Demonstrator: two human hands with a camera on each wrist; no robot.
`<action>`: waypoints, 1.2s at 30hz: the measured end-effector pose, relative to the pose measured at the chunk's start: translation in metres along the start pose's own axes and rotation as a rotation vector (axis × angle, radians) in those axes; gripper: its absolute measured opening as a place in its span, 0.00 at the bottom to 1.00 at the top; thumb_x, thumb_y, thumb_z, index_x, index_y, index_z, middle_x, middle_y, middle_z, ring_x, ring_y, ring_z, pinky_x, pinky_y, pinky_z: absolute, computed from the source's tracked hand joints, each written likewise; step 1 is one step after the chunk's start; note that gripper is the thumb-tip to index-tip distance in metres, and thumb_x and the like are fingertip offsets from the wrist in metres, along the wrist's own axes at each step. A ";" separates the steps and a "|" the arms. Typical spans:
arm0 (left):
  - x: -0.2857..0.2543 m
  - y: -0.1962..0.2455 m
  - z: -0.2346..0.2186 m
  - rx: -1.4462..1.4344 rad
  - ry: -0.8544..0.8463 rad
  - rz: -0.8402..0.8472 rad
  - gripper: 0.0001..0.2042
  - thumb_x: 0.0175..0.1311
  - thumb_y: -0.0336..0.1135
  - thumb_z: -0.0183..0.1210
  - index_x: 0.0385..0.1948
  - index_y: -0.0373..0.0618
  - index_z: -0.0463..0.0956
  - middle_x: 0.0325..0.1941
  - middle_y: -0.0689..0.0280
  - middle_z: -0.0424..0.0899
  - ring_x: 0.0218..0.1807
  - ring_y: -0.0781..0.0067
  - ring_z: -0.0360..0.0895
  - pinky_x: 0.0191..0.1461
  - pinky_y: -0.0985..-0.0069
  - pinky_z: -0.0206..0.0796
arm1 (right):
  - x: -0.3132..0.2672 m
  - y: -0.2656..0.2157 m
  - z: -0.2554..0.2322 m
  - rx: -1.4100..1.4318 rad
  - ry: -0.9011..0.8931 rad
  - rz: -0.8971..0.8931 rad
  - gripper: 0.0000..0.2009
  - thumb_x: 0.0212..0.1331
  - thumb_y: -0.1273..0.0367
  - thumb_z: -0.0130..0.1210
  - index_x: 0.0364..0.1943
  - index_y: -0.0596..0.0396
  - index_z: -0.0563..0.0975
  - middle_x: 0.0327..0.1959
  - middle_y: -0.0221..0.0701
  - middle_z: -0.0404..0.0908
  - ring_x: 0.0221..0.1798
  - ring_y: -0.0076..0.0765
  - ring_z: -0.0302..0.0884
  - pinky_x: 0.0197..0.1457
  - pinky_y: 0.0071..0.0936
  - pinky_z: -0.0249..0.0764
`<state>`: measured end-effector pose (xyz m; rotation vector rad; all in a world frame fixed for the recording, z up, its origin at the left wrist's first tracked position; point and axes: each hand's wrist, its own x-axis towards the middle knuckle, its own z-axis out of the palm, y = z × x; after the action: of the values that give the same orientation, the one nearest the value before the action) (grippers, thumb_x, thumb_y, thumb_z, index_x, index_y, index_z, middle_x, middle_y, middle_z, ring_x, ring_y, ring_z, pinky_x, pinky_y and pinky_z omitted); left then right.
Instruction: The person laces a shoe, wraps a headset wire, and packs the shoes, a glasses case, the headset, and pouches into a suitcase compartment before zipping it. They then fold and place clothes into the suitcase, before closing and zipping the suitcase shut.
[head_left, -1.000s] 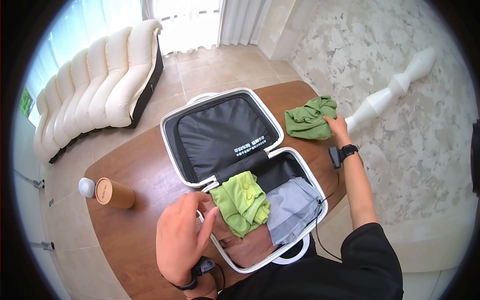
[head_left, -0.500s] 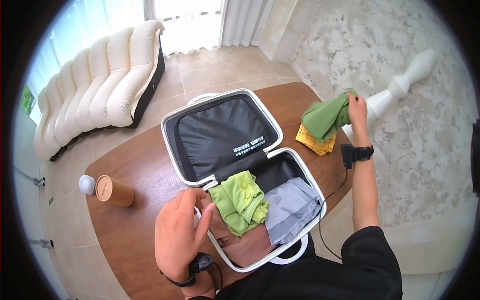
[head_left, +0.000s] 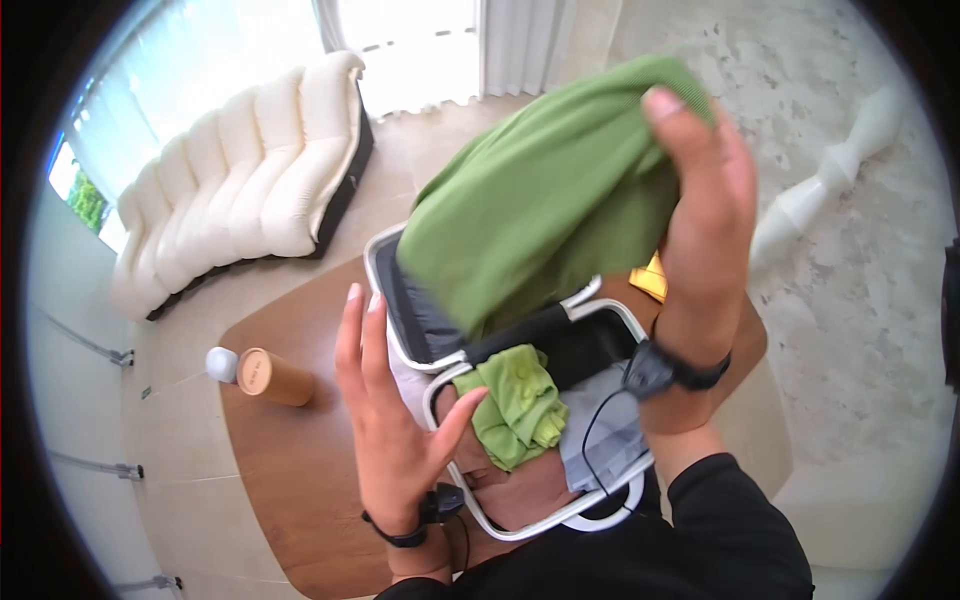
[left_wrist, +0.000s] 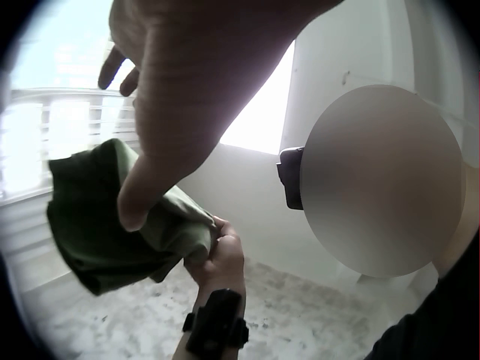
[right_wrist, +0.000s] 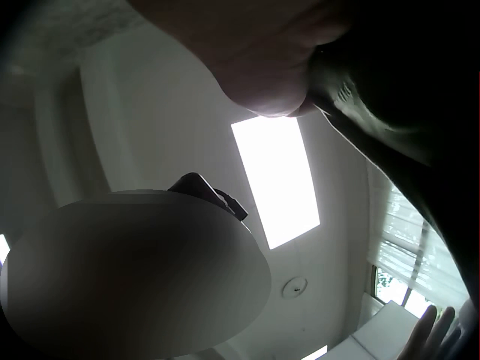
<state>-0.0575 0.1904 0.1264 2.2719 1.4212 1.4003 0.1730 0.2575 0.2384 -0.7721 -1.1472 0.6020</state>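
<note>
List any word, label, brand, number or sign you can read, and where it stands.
Nothing can be read with certainty.
Brown canister, top: faint marks, too small to read.
Green garment: small pale mark in the right wrist view, too blurred to read.
Small green patch left of the table: too small.

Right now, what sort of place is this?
Probably a living room or lounge, though a showroom is possible: a padded cream sofa stands on the floor, curtains hang by bright windows, and there's a wooden table.
</note>
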 end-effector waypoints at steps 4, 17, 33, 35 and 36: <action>-0.002 -0.008 0.003 0.239 0.147 -0.020 0.47 0.56 0.47 0.74 0.78 0.48 0.59 0.80 0.48 0.60 0.80 0.42 0.56 0.75 0.45 0.54 | -0.037 0.010 0.034 0.158 -0.239 0.236 0.13 0.74 0.65 0.58 0.53 0.59 0.78 0.42 0.24 0.82 0.45 0.15 0.76 0.51 0.20 0.74; -0.015 -0.047 -0.014 -0.426 0.337 -0.380 0.20 0.69 0.43 0.66 0.49 0.32 0.80 0.43 0.66 0.84 0.46 0.78 0.77 0.51 0.77 0.69 | -0.057 0.086 0.035 0.291 -0.669 0.510 0.11 0.73 0.70 0.60 0.53 0.56 0.73 0.46 0.25 0.78 0.51 0.17 0.75 0.56 0.20 0.72; -0.010 -0.038 -0.036 -1.112 -0.305 -0.388 0.49 0.74 0.66 0.53 0.83 0.41 0.39 0.59 0.55 0.82 0.59 0.69 0.79 0.66 0.74 0.65 | -0.060 0.083 0.039 0.025 -0.688 0.204 0.09 0.62 0.74 0.65 0.44 0.57 0.79 0.41 0.27 0.82 0.44 0.19 0.77 0.51 0.20 0.73; -0.011 -0.041 -0.033 -1.108 -0.347 -0.416 0.47 0.76 0.64 0.51 0.83 0.40 0.39 0.56 0.55 0.84 0.59 0.70 0.79 0.66 0.74 0.65 | -0.060 0.082 0.036 0.099 -0.760 0.250 0.09 0.61 0.75 0.64 0.44 0.57 0.79 0.41 0.26 0.81 0.44 0.19 0.76 0.52 0.20 0.73; -0.012 -0.042 -0.032 -1.104 -0.392 -0.444 0.46 0.78 0.63 0.50 0.83 0.40 0.39 0.53 0.56 0.85 0.58 0.72 0.80 0.66 0.75 0.65 | -0.060 0.081 0.033 0.173 -0.828 0.294 0.08 0.61 0.76 0.62 0.44 0.57 0.79 0.41 0.26 0.80 0.44 0.19 0.75 0.52 0.20 0.72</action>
<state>-0.1103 0.1930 0.1151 1.2996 0.6591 1.0757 0.1199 0.2679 0.1471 -0.5454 -1.7107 1.3271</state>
